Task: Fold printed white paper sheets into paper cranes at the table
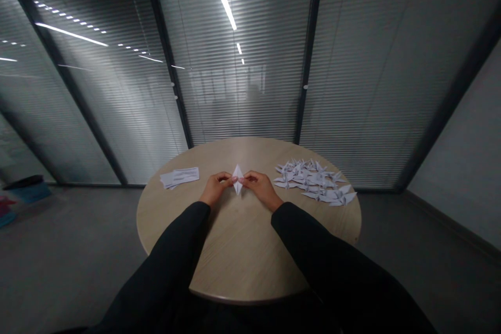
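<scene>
At the middle of the round tabletop (242, 242), we hold a folded paper diamond (237, 179) upright between both hands, with its long points up and down. The left hand (214, 189) and the right hand (261, 189) stand on either side of it. The left fingers (226, 179) and the right fingers (245, 179) are closed, grasping the diamond near its middle from opposite sides. We cannot tell whether the lower point touches the tabletop.

For a sound grip, we keep the pressure equal on both sides and the diamond centred between the fingertips, so that its layers stay aligned.

A stack of paper sheets (179, 177) lies left of the hands. A heap of paper cranes (313, 182) lies to their right. Black sleeves (164, 255) cover both forearms. Beyond the tabletop stands a glass partition (242, 88) with slatted blinds.
</scene>
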{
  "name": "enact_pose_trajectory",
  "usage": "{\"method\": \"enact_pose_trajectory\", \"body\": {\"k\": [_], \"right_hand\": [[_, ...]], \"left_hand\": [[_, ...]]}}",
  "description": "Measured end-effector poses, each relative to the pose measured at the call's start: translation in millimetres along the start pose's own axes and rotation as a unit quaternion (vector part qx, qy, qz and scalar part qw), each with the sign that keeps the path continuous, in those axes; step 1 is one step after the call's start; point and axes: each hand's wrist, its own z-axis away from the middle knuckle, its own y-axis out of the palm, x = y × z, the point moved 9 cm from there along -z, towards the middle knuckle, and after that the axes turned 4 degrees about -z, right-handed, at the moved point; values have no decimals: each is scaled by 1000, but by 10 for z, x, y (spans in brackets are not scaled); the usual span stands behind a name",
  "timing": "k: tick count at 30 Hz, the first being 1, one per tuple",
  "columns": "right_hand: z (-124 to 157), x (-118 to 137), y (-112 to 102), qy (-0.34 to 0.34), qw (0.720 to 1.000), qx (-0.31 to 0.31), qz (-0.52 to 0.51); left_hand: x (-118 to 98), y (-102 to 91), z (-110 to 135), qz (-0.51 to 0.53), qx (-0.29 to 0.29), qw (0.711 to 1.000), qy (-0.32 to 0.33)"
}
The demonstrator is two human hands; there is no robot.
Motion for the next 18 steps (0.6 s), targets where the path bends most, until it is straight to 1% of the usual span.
{"method": "enact_pose_trajectory", "body": {"k": [4,7,12,18], "right_hand": [[15,33,10,-5,999,2,38],[22,51,21,-7,999,5,47],[19,87,27,-29,998,15,53],[8,8,33,-29,997,30,63]], "left_hand": [[-11,-32,2,-19,-10,1000,2],[-11,-19,1,-27,-5,1000,4],[-18,15,3,-39,9,999,9],[-38,16,8,-41,14,999,11]]}}
